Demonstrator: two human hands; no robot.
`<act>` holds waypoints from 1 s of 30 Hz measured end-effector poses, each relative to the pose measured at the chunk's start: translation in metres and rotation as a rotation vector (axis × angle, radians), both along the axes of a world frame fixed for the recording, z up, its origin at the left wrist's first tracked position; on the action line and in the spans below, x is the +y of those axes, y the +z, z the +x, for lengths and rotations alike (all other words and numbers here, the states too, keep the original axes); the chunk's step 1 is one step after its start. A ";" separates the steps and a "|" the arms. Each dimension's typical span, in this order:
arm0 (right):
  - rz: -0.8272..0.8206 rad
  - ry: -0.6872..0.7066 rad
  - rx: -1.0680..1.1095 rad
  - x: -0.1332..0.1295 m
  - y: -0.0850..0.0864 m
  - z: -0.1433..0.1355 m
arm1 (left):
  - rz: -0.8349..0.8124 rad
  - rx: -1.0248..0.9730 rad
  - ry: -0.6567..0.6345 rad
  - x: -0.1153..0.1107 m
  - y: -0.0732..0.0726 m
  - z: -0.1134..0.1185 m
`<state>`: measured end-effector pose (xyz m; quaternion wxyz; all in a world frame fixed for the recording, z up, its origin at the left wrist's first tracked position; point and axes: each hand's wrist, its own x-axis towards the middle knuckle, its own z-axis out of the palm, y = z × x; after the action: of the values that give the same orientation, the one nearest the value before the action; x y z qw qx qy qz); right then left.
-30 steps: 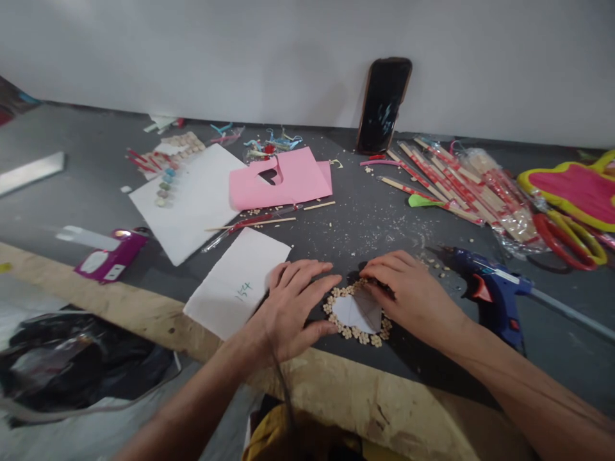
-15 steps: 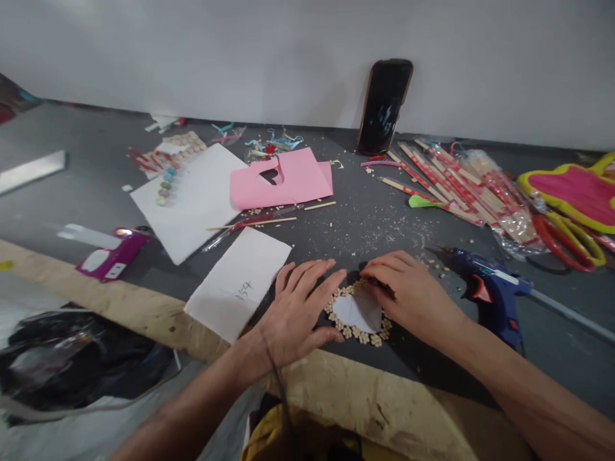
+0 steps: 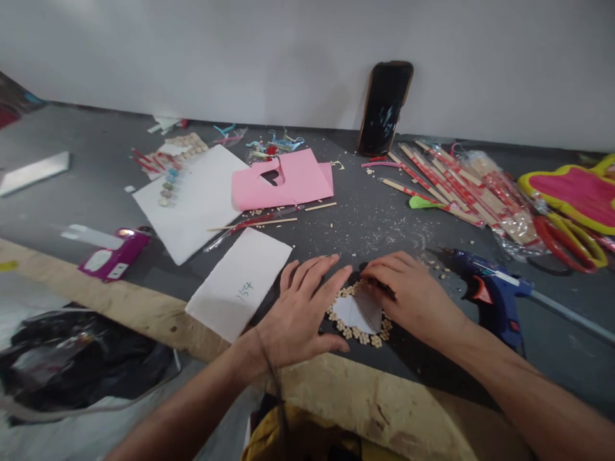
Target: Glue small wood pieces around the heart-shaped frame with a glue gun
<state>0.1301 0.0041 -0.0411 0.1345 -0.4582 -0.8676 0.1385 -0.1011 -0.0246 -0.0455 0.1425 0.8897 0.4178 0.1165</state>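
Observation:
A piece of white paper (image 3: 353, 312) with a crease lies near the table's front edge, ringed by small pale flower-shaped pieces (image 3: 360, 335). My left hand (image 3: 300, 307) is at the ring's left side, fingers stretched out and apart, holding nothing. At the ring's far right side, my right hand (image 3: 416, 291) has its fingers pinched together. Those fingers cover part of the ring and paper, so what they grip is hidden. A white sheet with green writing (image 3: 240, 282) lies just left of my left hand.
A blue glue gun (image 3: 494, 291) lies right of my right hand, with scissors (image 3: 569, 243) beyond it. Farther back are wrapped wooden sticks (image 3: 461, 182), an upright phone (image 3: 385, 109) and a pink paper with a heart cutout (image 3: 293, 182). A purple device (image 3: 113, 253) sits left.
My left hand has shifted slightly, its fingers lifting a little off the ring's left edge. My right hand stays in the same place.

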 end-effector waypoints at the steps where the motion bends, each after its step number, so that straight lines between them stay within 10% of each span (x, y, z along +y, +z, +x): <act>1: -0.001 0.001 0.000 0.000 0.000 0.000 | -0.001 0.002 0.001 0.000 0.000 0.001; 30: 0.010 -0.001 0.001 0.000 -0.001 0.000 | 0.063 0.059 0.018 0.014 -0.007 -0.017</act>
<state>0.1303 0.0040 -0.0417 0.1374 -0.4580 -0.8679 0.1343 -0.1179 -0.0110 -0.0526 0.1011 0.8930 0.4261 0.1043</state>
